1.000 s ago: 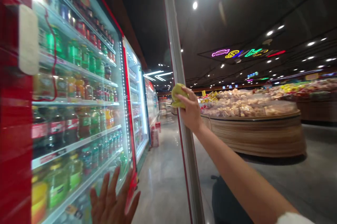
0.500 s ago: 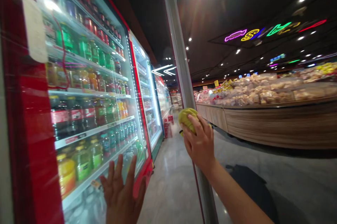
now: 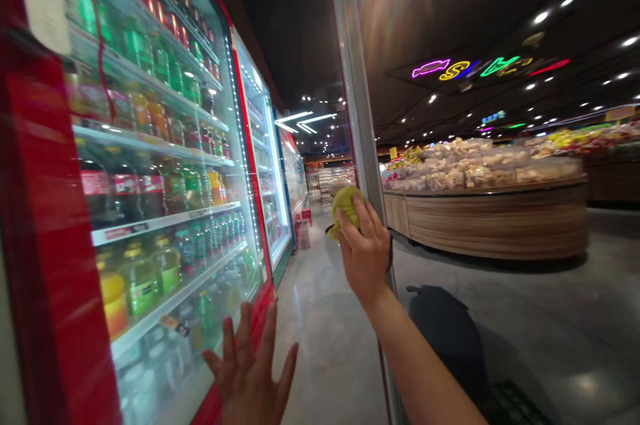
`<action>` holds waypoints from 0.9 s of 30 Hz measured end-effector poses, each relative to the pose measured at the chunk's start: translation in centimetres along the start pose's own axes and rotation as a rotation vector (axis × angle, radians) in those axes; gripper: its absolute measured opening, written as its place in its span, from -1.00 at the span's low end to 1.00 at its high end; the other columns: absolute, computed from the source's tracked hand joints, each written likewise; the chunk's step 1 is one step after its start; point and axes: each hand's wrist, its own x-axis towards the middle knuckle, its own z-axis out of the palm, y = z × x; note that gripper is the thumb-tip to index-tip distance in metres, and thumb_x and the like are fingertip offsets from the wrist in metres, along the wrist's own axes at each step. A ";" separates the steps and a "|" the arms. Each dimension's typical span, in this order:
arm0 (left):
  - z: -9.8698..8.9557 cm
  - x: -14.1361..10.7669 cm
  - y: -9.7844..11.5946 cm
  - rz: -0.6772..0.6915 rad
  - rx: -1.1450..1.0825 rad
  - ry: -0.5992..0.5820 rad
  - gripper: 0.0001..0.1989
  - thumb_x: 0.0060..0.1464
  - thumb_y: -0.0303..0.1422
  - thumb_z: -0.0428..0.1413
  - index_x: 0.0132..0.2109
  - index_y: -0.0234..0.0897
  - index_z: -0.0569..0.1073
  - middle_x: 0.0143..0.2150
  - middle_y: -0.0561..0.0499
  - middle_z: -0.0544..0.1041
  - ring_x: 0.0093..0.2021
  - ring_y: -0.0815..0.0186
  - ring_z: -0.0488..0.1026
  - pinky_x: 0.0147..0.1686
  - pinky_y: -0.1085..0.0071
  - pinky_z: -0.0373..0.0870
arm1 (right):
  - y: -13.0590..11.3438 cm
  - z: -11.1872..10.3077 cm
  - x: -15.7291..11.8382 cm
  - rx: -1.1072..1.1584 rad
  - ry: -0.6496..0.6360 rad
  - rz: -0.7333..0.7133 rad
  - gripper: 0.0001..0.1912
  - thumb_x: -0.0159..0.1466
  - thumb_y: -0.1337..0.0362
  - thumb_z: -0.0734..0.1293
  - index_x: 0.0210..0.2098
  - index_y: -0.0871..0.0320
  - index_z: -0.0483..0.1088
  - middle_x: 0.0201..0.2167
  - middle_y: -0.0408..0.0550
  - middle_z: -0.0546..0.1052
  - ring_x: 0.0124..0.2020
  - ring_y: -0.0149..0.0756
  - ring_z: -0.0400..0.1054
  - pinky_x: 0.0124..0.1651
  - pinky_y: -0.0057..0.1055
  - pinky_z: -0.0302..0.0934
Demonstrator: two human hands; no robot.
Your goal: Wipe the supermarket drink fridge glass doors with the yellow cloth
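My right hand [image 3: 366, 248] is closed over a bunched yellow-green cloth [image 3: 345, 206]. The cloth lies just left of a grey metal upright [image 3: 361, 78], against what looks like a clear glass pane beside it. A dark edge sticks out at the cloth's lower left. Low in the view, my left hand [image 3: 253, 372] has its fingers spread, its back towards me, and holds nothing. It seems flat on the same pane, though contact is hard to make out. Behind it glows a red-framed drinks fridge [image 3: 260, 308] with shelves of bottles [image 3: 143, 278].
More lit fridges [image 3: 265, 172] line the left side. At right stands a wood-panelled display counter [image 3: 490, 225] piled with bagged goods [image 3: 465, 168]. A dark rounded object [image 3: 445, 332] is on the grey floor [image 3: 550, 318] near my right forearm.
The whole view has shifted, with fridge shelves and upright displaced. In the picture, my right hand and the cloth are slightly higher and further left; my left hand is further right, still spread.
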 end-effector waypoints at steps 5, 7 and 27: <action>0.6 -0.4 -0.4 0.010 -0.060 0.046 -0.15 0.24 -0.20 0.14 0.49 0.15 -0.16 0.58 0.04 -0.28 0.54 -0.11 -0.35 0.40 -0.26 -0.53 | -2.4 -0.1 -9.8 -0.091 -0.056 0.029 -0.31 0.41 0.41 0.23 0.46 -0.14 0.04 0.41 0.08 0.24 0.44 0.06 0.06 0.32 0.09 0.12; 0.5 -0.5 -0.4 0.008 -0.038 0.030 -0.18 0.28 -0.25 0.11 0.49 0.14 -0.18 0.58 0.03 -0.27 0.54 -0.06 -0.35 0.41 -0.25 -0.50 | -2.1 -0.7 -12.6 -0.104 -0.033 0.026 -0.29 0.41 0.47 0.20 0.46 -0.17 0.03 0.39 0.07 0.27 0.41 0.03 0.11 0.30 0.05 0.14; -0.2 -2.6 -3.2 -0.070 -0.060 -0.069 -0.04 0.20 -0.13 0.21 0.51 -0.02 -0.22 0.57 -0.12 -0.31 0.54 -0.07 -0.41 0.40 -0.26 -0.50 | -3.1 1.7 -7.9 -0.062 -0.115 0.162 -0.41 0.44 0.32 0.18 0.44 -0.01 0.12 0.42 0.12 0.23 0.42 0.05 0.08 0.29 0.09 0.09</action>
